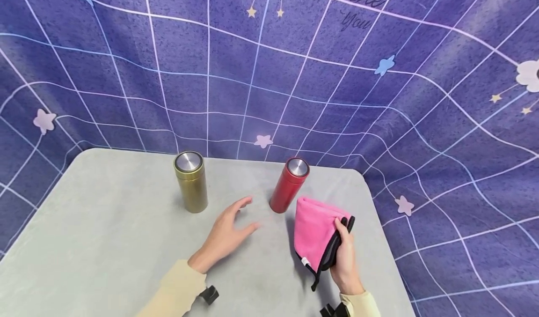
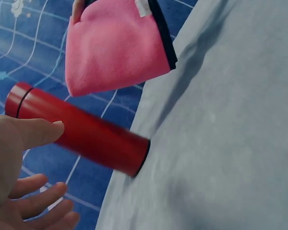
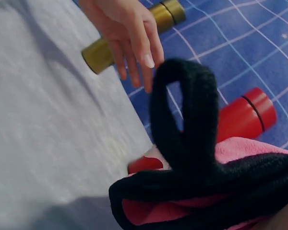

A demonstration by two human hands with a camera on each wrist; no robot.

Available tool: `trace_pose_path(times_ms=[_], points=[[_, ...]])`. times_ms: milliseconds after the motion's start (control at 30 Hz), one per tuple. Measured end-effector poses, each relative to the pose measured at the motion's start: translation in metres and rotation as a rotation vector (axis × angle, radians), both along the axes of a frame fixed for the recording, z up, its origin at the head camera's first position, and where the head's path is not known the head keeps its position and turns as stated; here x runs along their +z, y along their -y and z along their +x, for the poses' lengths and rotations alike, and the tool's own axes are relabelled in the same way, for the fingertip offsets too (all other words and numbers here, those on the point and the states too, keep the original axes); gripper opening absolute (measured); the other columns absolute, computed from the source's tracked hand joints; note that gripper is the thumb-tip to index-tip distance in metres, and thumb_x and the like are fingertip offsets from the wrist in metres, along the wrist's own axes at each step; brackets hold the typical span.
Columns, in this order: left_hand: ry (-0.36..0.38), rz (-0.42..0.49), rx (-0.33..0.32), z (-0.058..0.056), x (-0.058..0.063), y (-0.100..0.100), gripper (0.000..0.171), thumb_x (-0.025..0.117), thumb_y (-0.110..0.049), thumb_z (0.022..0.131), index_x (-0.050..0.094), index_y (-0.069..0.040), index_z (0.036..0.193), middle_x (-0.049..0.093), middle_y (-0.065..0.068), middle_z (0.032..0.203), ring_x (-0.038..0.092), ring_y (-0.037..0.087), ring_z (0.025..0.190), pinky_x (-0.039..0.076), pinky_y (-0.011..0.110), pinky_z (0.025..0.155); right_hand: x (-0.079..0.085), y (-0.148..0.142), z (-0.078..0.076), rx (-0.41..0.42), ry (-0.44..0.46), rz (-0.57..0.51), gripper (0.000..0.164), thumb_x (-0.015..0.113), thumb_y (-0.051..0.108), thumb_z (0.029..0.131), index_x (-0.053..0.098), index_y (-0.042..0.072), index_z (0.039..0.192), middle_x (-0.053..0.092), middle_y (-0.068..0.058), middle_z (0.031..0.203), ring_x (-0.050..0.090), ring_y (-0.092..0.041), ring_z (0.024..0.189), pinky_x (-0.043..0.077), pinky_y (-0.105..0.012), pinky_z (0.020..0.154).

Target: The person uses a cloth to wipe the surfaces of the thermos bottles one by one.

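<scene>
My right hand [image 1: 347, 261] grips a folded pink cloth [image 1: 313, 230] with black edging by its right side, above the table. A black loop [image 3: 201, 115] of the cloth stands out large in the right wrist view. Just behind the cloth, a red thermos flask [image 1: 286, 190] with a silver-topped lid stands on the table. My left hand [image 1: 223, 237] is to the left of the flask, its thumb and fingers spread with nothing between them. In the left wrist view, the thumb [image 2: 43, 133] overlaps the red flask; whether they touch is unclear there, but the head view shows a gap.
A gold thermos flask [image 1: 193, 190] stands upright farther left, beyond my left hand. The pale grey table [image 1: 105, 232] ends at a blue-purple curtain [image 1: 236, 73] with a grid and star print, which hangs behind and at the sides.
</scene>
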State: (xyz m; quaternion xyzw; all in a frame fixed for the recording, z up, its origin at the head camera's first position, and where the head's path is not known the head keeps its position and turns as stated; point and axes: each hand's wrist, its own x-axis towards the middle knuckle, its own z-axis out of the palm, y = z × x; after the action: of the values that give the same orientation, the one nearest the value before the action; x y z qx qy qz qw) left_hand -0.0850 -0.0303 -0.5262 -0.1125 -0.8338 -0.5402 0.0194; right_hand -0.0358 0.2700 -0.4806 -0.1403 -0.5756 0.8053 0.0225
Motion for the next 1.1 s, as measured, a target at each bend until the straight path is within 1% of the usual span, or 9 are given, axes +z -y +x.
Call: trace_pose_path(times_ms=[133,267,400,533,633,700,900,1033,1100], points=[[0.007,0.012,0.039,0.009,-0.003,0.018,0.066,0.088,-0.028,0.092,0.061,-0.018,0.151,0.066,-0.001,0.147,0.062,0.026,0.137,0.049,0.049,0.117,-0.005,0.014,0.002,0.023,-0.002,0.053,0.030,0.050,0.040,0.114,0.064,0.015,0.104,0.071,-0.001,0.084,0.070,-0.015,0.072,0.061,-0.031,0.064],[0.014,0.023,0.066,0.015,-0.005,0.035,0.061,0.087,-0.031,0.094,0.062,-0.021,0.149,0.069,-0.001,0.144,0.064,0.026,0.134,0.050,0.049,0.116,-0.007,0.032,-0.001,0.065,0.003,0.087,0.031,0.052,0.039,0.113,0.066,0.013,0.102,0.071,-0.002,0.083,0.069,-0.016,0.072,0.060,-0.031,0.064],[0.006,0.028,0.092,0.019,-0.009,0.051,0.058,0.085,-0.031,0.095,0.062,-0.022,0.147,0.070,0.000,0.142,0.066,0.029,0.132,0.051,0.047,0.115,-0.008,0.050,-0.004,0.122,-0.004,0.083,0.030,0.052,0.037,0.112,0.065,0.011,0.103,0.071,-0.003,0.084,0.069,-0.016,0.073,0.060,-0.030,0.066],[0.040,0.040,0.140,0.023,-0.013,0.067,0.055,0.084,-0.033,0.096,0.063,-0.022,0.146,0.071,0.000,0.141,0.067,0.033,0.131,0.049,0.047,0.116,-0.009,0.065,-0.009,0.170,-0.020,0.073,0.032,0.053,0.037,0.112,0.066,0.008,0.105,0.071,-0.005,0.086,0.070,-0.017,0.075,0.060,-0.030,0.068],[0.069,0.051,0.179,0.026,-0.015,0.078,0.053,0.082,-0.036,0.097,0.064,-0.023,0.146,0.072,0.000,0.140,0.068,0.031,0.130,0.049,0.046,0.116,-0.010,0.075,-0.013,0.197,-0.029,0.066,0.033,0.053,0.037,0.111,0.067,0.007,0.107,0.072,-0.006,0.087,0.070,-0.017,0.077,0.060,-0.030,0.069],[0.069,0.061,0.204,0.028,-0.016,0.088,0.051,0.081,-0.036,0.098,0.064,-0.021,0.145,0.073,0.001,0.138,0.068,0.031,0.129,0.050,0.043,0.114,-0.011,0.082,-0.017,0.215,-0.037,0.062,0.032,0.053,0.037,0.111,0.066,0.007,0.108,0.071,-0.006,0.088,0.070,-0.017,0.077,0.060,-0.030,0.069],[0.039,0.107,0.251,0.026,-0.018,0.113,0.048,0.078,-0.028,0.101,0.066,-0.010,0.144,0.075,0.005,0.133,0.069,0.031,0.126,0.054,0.031,0.108,-0.008,0.099,-0.031,0.241,-0.042,0.067,0.031,0.054,0.037,0.111,0.068,0.009,0.108,0.072,-0.005,0.088,0.070,-0.016,0.077,0.059,-0.030,0.070],[0.037,0.131,0.270,0.024,-0.018,0.132,0.049,0.078,-0.031,0.102,0.066,-0.010,0.144,0.075,0.008,0.132,0.071,0.028,0.122,0.056,0.022,0.103,-0.006,0.108,-0.040,0.245,-0.065,0.076,0.032,0.053,0.036,0.111,0.069,0.008,0.111,0.073,-0.006,0.091,0.070,-0.016,0.080,0.060,-0.030,0.072],[0.030,0.145,0.275,0.022,-0.017,0.141,0.049,0.078,-0.032,0.102,0.066,-0.011,0.144,0.075,0.009,0.132,0.071,0.025,0.121,0.056,0.021,0.102,-0.004,0.111,-0.045,0.252,-0.083,0.076,0.034,0.052,0.037,0.111,0.068,0.007,0.113,0.073,-0.006,0.093,0.071,-0.017,0.081,0.060,-0.030,0.073]])
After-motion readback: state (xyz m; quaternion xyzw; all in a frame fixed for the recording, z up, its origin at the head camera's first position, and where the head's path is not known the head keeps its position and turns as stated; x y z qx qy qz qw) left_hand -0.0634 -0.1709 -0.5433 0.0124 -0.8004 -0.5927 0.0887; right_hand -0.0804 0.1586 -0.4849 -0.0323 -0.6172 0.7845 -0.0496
